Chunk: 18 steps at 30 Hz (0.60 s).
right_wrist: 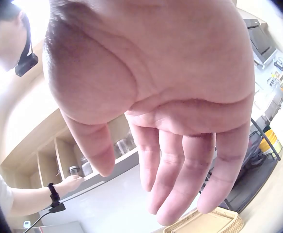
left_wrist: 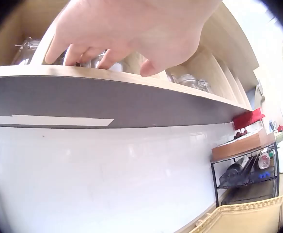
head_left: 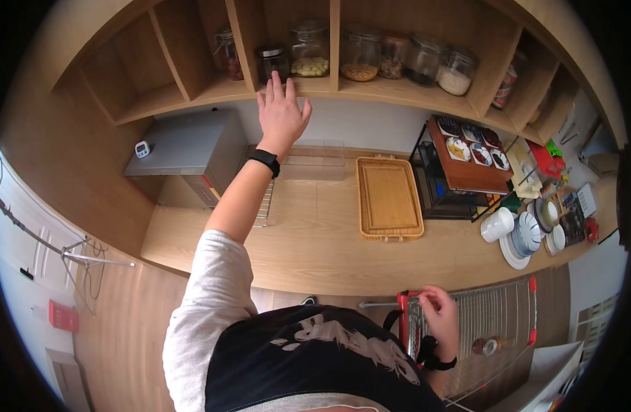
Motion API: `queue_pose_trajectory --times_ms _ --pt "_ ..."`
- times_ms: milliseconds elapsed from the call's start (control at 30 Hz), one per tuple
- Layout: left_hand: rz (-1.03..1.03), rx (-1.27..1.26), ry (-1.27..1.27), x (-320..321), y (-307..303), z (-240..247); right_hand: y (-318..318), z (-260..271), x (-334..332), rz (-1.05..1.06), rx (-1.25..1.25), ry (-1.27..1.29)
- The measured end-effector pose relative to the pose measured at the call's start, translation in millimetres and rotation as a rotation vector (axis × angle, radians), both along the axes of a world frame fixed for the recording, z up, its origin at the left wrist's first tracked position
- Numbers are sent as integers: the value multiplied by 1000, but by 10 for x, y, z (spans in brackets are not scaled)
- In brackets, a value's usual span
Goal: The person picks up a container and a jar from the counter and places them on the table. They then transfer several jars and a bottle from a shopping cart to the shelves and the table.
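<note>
My left hand (head_left: 284,117) reaches up to the shelf, its fingers stretched out at the front of a small dark-lidded glass jar (head_left: 271,55). In the left wrist view the left hand (left_wrist: 132,29) overlaps the shelf's front edge, fingertips right at it, and mostly hides the jars behind. Beside the dark-lidded jar stands a larger clip-top jar (head_left: 310,51) of pale pieces. My right hand (head_left: 440,317) is low at my side near the red handle of a shopping cart (head_left: 490,312). Its loosely bent fingers hold nothing in the right wrist view.
More glass jars (head_left: 361,55) fill the shelf compartments to the right. On the counter below lie a woven tray (head_left: 389,199) and a rack (head_left: 466,154) bearing small dishes. A grey metal box (head_left: 192,141) stands left, and stacked plates and bowls (head_left: 525,233) stand right.
</note>
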<state>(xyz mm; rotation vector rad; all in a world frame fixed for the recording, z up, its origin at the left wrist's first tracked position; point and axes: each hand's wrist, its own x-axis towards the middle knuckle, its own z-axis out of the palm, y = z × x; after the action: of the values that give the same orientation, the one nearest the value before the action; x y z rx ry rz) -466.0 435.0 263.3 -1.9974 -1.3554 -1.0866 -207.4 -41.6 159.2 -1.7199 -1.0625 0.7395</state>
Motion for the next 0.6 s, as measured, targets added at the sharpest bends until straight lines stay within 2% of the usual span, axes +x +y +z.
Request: queue_pose_trajectory --times_ms 167,300,333,400,500,533,567,600 --pt "-92 4 -69 -17 18 -54 -149 89 -8 -42 5 26" --pt "-227 90 -71 64 -493 -45 -564 133 232 -247 -13 -55" --pt "-344 37 -104 145 -721 -92 -714 131 280 -353 16 -114" --pt "-535 -73 -100 290 -1193 -286 -1112 -59 568 -471 33 -65" --pt "-874 -352 -149 630 -1872 -731 -1570 204 709 -599 -160 -355" --pt "-959 -450 -143 760 -2034 -915 -1698 190 737 -661 14 -441" --pt "-1059 -540 -188 912 -2225 -1089 -1901 332 765 -675 -136 -507" --pt "-1114 -655 -158 1047 -2378 -1273 -2072 399 773 -738 -173 -533"
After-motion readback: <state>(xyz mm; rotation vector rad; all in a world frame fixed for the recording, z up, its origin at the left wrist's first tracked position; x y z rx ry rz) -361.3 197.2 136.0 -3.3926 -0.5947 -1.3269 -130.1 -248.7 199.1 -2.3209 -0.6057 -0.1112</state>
